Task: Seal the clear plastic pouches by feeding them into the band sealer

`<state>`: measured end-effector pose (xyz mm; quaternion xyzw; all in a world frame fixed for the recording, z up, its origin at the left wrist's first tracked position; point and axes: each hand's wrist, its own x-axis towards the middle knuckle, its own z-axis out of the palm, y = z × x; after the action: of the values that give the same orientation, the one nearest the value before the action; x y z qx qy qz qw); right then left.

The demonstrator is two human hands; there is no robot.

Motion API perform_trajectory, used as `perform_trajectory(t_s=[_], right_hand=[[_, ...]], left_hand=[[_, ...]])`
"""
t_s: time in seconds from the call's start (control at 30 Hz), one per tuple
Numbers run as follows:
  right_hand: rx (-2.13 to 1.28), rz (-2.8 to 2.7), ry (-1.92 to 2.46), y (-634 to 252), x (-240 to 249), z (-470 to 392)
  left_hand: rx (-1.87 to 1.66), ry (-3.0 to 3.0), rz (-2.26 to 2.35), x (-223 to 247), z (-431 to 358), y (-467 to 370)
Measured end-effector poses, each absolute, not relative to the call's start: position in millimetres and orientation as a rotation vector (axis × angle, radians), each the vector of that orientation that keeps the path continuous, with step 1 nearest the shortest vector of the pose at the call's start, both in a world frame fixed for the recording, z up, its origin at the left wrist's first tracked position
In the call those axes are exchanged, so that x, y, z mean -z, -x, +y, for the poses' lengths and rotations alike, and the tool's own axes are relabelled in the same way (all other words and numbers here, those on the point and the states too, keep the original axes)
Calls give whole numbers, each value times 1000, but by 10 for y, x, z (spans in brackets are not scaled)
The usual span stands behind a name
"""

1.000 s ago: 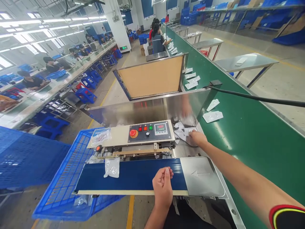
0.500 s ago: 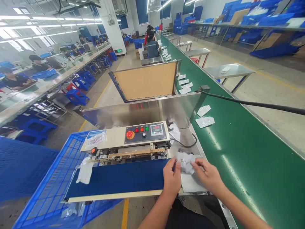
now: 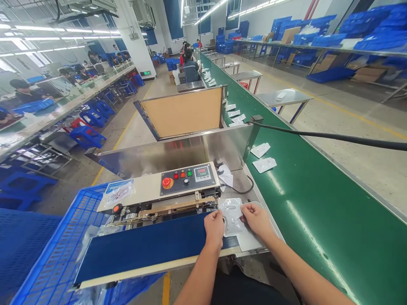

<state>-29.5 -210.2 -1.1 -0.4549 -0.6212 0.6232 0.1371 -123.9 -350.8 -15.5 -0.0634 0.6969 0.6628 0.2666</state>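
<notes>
A glossy, whitish plastic pouch (image 3: 231,217), roughly rectangular, is held over the junction of the smooth dark-blue belt (image 3: 143,250) and the flat silver metal plate (image 3: 251,240). Its long axis runs away from the wearer, leaning slightly left at the far end, which points toward the right end of the beige sealing machine (image 3: 146,188). The left hand (image 3: 215,228) has its grip closed on the pouch's left edge, fingers curled; the right hand (image 3: 256,217) pinches the right edge between thumb and fingers, its grip nearly closed. The film looks creased and shiny, with an oblong outline near the far end. Beyond the right hand, flat white packets (image 3: 265,164) lie on the smooth green conveyor belt (image 3: 318,212).
</notes>
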Motion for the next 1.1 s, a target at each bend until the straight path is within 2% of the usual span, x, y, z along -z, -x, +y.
perform_trajectory(t_s=[0.23, 0.33, 0.4, 0.6, 0.73, 0.87, 1.1], right_hand=[[-2000, -1822, 1177, 742, 197, -2322], [-2070, -1866, 1078, 877, 271, -2147], [-1914, -1938, 1103, 1009, 323, -1841], [-957, -2540, 1097, 1672, 567, -934], [-844, -2697, 989, 1845, 679, -838], [-846, -2575, 865, 1567, 501, -858], [-1036, -2276, 851, 526, -253, -1529]], left_hand=[[-1872, 254, 1919, 120, -3826, 1520], [-1898, 300, 1951, 86, -4062, 1609], [-1925, 401, 2023, 41, -4269, 1642], [-2042, 685, 2393, -203, -4880, 1514], [-2111, 489, 2392, -317, -4929, 1317], [-2103, 169, 2340, -290, -4677, 1158], [-1829, -542, 2310, -291, -3824, 935]])
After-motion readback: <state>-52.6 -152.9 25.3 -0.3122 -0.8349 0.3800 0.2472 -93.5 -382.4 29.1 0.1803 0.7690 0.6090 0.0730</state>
